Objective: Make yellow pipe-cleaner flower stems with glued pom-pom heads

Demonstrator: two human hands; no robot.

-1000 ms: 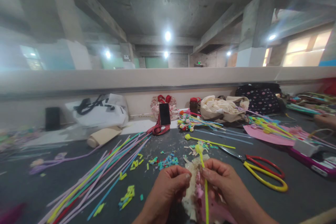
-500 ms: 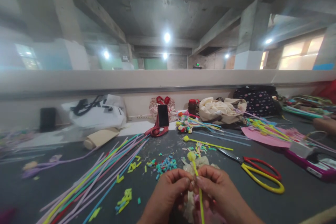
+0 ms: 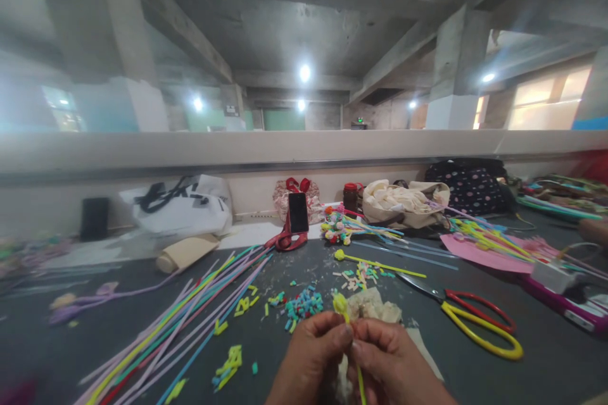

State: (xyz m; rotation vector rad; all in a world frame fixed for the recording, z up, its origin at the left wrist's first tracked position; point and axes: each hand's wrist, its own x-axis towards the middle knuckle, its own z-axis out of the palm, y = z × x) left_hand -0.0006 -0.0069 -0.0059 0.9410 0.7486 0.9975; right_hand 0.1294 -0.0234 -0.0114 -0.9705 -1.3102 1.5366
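My left hand [image 3: 311, 361] and my right hand [image 3: 392, 364] meet at the bottom middle, fingertips pinched together on a thin yellow-green straw [image 3: 349, 335] whose curled tip sticks up above them. Behind the fingers lies a crumpled pale lump of wrapping [image 3: 375, 307] on the dark table [image 3: 546, 354]. A long fan of coloured straws [image 3: 190, 316] lies to the left, with small cut straw bits [image 3: 299, 305] just ahead of my hands.
Red-and-yellow scissors [image 3: 475, 323] lie to the right. A phone on a red stand [image 3: 297, 215], a cream cloth bag [image 3: 403, 199], a white bag [image 3: 178, 205], a dotted black bag [image 3: 468, 186] and a pink sheet with straws [image 3: 479, 243] stand farther back. Another person's hand [image 3: 593, 228] shows at far right.
Both hands have sunk lower in view and drawn closer together on the yellow straw; its tip now sits just above the fingertips. The view shifted slightly.
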